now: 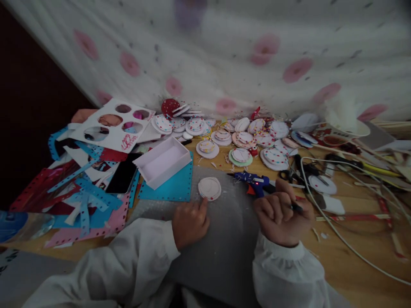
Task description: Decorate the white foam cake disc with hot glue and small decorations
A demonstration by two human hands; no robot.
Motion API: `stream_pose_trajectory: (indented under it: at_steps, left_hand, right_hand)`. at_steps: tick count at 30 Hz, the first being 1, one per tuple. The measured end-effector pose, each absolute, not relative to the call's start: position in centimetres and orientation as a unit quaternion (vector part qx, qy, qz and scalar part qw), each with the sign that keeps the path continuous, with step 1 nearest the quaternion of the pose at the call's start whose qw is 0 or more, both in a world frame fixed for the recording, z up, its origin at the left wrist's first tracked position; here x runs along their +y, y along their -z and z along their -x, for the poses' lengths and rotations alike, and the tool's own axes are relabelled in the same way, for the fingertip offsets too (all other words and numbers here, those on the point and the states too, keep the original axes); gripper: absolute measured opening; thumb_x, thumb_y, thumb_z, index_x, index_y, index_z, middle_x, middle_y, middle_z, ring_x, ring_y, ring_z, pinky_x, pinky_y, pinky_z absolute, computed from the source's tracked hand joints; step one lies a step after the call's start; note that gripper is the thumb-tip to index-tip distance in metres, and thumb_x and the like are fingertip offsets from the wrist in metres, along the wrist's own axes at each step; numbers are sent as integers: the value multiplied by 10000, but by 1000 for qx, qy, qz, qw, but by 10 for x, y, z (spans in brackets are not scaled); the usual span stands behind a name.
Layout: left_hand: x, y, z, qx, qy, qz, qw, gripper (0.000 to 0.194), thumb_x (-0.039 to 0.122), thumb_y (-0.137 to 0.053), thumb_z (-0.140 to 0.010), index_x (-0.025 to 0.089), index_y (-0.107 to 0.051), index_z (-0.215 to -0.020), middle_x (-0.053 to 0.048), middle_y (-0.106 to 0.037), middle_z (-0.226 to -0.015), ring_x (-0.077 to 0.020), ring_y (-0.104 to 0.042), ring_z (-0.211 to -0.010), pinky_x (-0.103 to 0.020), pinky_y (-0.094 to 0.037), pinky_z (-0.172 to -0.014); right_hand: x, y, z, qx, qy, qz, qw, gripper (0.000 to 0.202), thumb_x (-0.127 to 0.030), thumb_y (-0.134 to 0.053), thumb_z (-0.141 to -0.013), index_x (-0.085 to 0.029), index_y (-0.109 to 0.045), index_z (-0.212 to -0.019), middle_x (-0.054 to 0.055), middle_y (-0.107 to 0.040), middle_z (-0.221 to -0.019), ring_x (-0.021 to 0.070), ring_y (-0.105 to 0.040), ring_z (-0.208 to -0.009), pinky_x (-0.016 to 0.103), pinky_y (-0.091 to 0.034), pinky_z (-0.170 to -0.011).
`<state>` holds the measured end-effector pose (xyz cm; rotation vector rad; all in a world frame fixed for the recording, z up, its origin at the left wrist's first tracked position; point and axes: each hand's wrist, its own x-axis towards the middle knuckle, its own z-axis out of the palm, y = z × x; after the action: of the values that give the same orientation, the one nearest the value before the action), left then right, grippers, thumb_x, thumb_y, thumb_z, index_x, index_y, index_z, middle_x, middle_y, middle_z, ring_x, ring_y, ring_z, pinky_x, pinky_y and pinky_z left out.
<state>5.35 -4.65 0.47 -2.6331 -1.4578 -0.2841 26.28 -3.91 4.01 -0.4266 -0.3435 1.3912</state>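
Note:
A small round white layered disc (209, 188) lies on the grey mat (221, 261), with a red dot at its near edge. My left hand (190, 222) touches that near edge with its stretched index finger; the other fingers curl under. My right hand (284, 214) is closed in a fist, palm side up, above the mat's right edge. A dark tip pokes out of the fist, but what it belongs to is hidden. Just beyond the right hand lies a blue glue gun (252, 179) with a small red light on, its nozzle pointing left toward the disc.
A white open box (165, 162) stands on a blue sheet (170, 190). Several decorated discs (240, 156) crowd the back. Paper scraps (85, 201) and a black phone (123, 174) lie left. A white cable (316, 199), scissors (290, 174) and tools clutter the right. A flowered curtain (221, 64) hangs behind.

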Motion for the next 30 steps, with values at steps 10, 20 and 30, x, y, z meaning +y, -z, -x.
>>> stream_pose_trajectory:
  at_steps: [10,20,30]
  left_hand:
    - [-46,-31,-51,-417,288,859,79,181,98,-532,-741,135,-668,-856,-40,-647,-636,-191,-613,-601,-311,-461,-547]
    - [-60,-43,-73,-339,317,725,-508,208,234,-573,-832,146,-591,-1020,-65,-685,-895,-141,-634,-779,-238,-502,-687]
    - [-70,-61,8,-512,317,754,-263,385,303,-482,-889,160,-506,-533,46,-456,-473,-80,-442,-467,-198,-345,-458]
  right_hand:
    - [-43,-43,-241,-206,-732,142,633,200,-223,-457,-700,-226,-263,-651,-116,-173,-388,82,-90,-311,228,-175,-384]
    - [-52,-42,-214,-289,-814,88,497,100,-323,-466,-851,-235,-444,-809,-84,-339,-492,81,-284,-389,220,-293,-443]
    - [-41,-42,-242,-225,-751,207,585,90,-343,-508,-838,-257,-492,-855,-62,-204,-596,115,-250,-483,174,-218,-376]
